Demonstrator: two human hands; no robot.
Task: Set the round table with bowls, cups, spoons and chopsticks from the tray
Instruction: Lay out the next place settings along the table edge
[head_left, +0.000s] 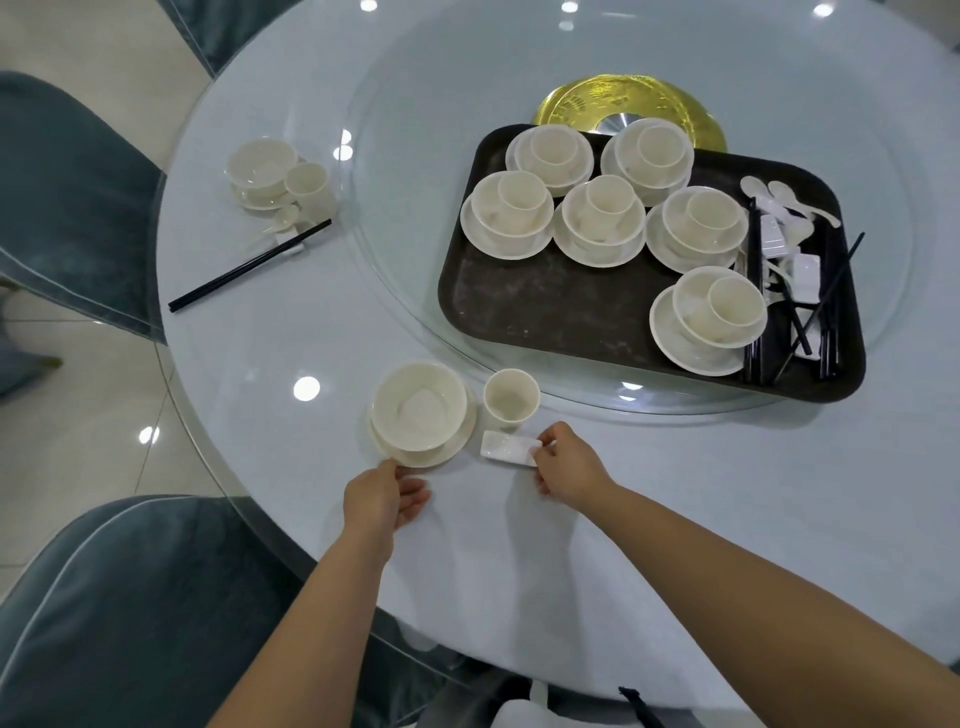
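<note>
Round table (675, 493), glass-topped over pale cloth: its near rim runs from 9 o'clock down to 6 o'clock, and its far and right sides are cut off by the frame.

Glass turntable (415, 234), raised, centred toward 1 o'clock; its near edge curves just beyond the near place setting.

Dark tray (545, 312), on the turntable at 2 o'clock; its near right corner overhangs the turntable edge. It carries six stacks, each a saucer, bowl and cup. Its left near quarter is bare.

Along the tray's right side lies a jumble of white spoons (779, 195), white rests (808, 270) and black chopsticks (826, 306). The pieces overlap, and the counts are hard to make out.

Near setting, at centre: bowl (420, 405) on a saucer (457, 441), with a cup (510, 397) just beside it at 3 o'clock and apart from it. A white chopstick rest (506, 448) lies in front of the cup.

Left hand (384, 496): fingers loosely extended, thumb touching the saucer's near rim, nothing gripped.

Right hand (566, 462): fingers curled and pinching the right end of the rest. The fingertips are partly hidden behind the rest, and a small pale piece showing at the knuckles cannot be identified.

Far setting (270, 176), at 10 o'clock near the rim: bowl on saucer, cup, spoon and rest, with a black chopstick pair (249, 265) angled across it. The pieces crowd together.

Open cloth lies between the two settings and to the right of the right hand.

Grey-blue chairs (130, 597) stand at 7, 9 and 11 o'clock, all cut off. A gold disc (571, 104) is partly hidden behind the tray. A dark strap (639, 706) at the bottom edge is cut off.
</note>
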